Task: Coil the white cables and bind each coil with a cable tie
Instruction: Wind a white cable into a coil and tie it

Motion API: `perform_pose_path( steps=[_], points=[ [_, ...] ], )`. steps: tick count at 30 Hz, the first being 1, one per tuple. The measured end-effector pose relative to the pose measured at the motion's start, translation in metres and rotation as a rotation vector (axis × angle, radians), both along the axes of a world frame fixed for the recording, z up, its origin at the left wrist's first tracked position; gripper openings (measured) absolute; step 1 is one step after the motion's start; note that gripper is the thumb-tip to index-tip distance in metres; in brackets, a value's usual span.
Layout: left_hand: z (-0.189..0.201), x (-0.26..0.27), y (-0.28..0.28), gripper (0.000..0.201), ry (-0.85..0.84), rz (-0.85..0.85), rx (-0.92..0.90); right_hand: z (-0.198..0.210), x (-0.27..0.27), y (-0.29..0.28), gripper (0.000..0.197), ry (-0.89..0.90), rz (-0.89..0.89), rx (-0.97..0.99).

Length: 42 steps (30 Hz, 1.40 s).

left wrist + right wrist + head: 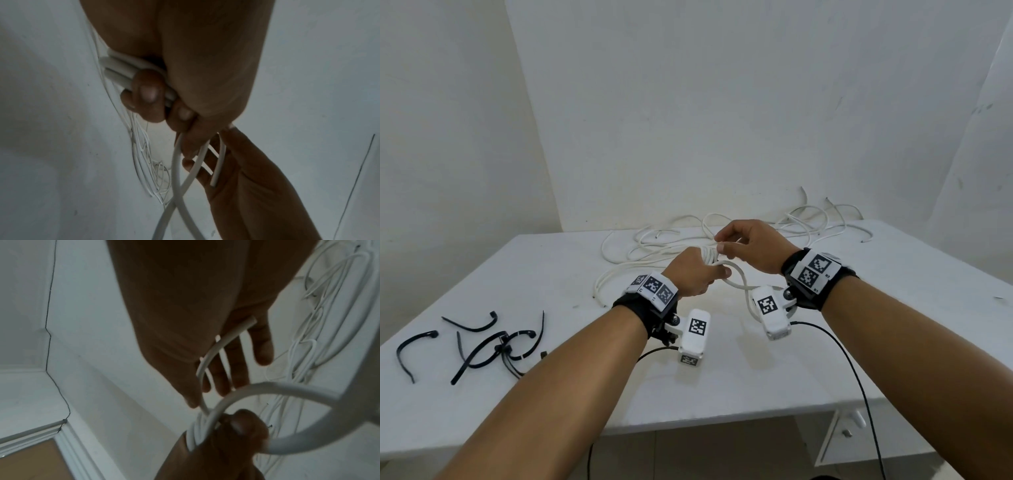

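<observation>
Left hand (693, 274): fingers (147, 92) are curling tight around a bundle of white cable loops (123, 71), thumb pressing on top; grip is closing fully on the coil.
Right hand (748, 245): hovering just above and beyond the left grip, thumb and forefinger are pinching the free cable end (228, 337); the other fingers (264, 345) are spreading loosely, only lightly bent.
Coil in hand (707, 255): several turns are lying side by side through the left grip, lifted off the counter (551, 274).
Free loop (739, 277): one strand is leaving the left grip toward the person, crossing itself in a figure-eight, and is sagging below the right wrist.
Trailing strands (616, 274): more white loops from the same bundle are hanging left of the left grip and touching the counter.
Loose white cables (801, 219): a tangled heap is lying on the counter beyond both hands, spreading toward the far edge against the wall (722, 102); whether it is joining the held coil I cannot tell.
Cable ties (486, 346): a scatter of black ties is lying on the counter well to the left of the left grip, nearer the person, some overlapping, one curved tie (409, 349) apart at the outer left.
Wrist cameras (693, 334): white units with black-and-white markers are sitting under both wrists, thin black leads (856, 377) running off the near counter edge.
</observation>
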<state>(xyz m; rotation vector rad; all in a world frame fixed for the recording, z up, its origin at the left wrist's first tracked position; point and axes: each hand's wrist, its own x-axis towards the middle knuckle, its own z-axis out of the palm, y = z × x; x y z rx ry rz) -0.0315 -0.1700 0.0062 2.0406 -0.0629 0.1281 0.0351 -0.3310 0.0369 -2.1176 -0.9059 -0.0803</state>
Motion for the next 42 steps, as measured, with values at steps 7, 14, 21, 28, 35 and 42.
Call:
perform_pose_path(
  steps=[7,14,21,28,35,42],
  points=[
    [-0.007,-0.002,-0.019,0.033,-0.009,0.078,-0.107,0.007,-0.003,-0.002,0.031,0.140,-0.055,0.318],
    [-0.011,-0.012,-0.045,0.040,-0.075,-0.005,0.060,0.023,-0.001,-0.007,0.042,0.261,-0.235,1.396],
    [-0.016,0.004,-0.008,0.037,-0.151,0.259,0.034,0.019,0.005,-0.020,0.022,0.275,-0.189,1.167],
    [-0.011,0.011,0.019,0.041,-0.088,0.383,-0.288,-0.020,0.011,-0.010,0.026,0.045,-0.158,-0.116],
    [-0.015,0.003,0.029,0.037,-0.059,0.234,-0.183,-0.013,0.005,0.000,0.019,-0.073,-0.122,-0.230],
    [-0.011,0.001,0.023,0.042,-0.049,0.260,-0.277,-0.015,0.004,0.004,0.019,0.307,0.060,-0.307]
  ],
)
